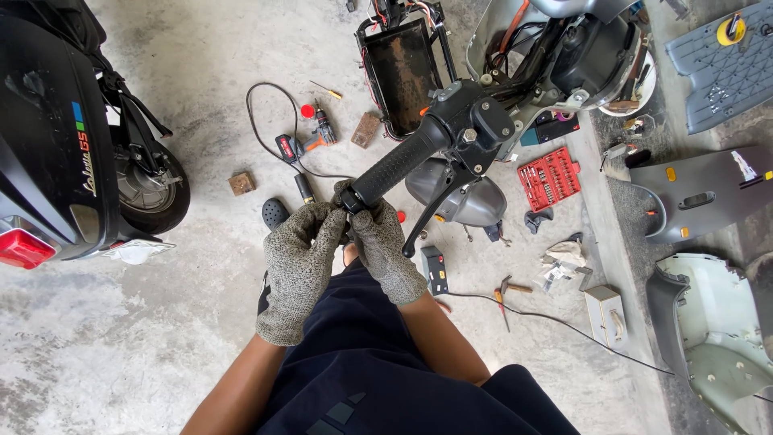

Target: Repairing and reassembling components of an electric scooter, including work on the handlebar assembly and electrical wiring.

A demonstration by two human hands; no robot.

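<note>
Head view, looking straight down over dark shorts to a concrete floor. Left hand in a grey knit glove, fingers curled and pinched at the very end of the black handlebar grip. Right hand, gloved the same, fingers clenched around that same grip end from the other side, touching the left fingertips. Grip slanting up and to the right into the black switch housing, with the brake lever hanging below it. Beyond, the stripped scooter body with wiring laid bare. On the floor: a red socket set to the right of the lever, a cordless drill with a black cable looping just beside it, a small hammer, grey body panels along the right edge. At far left, the rear of a black scooter and its wheel.
</note>
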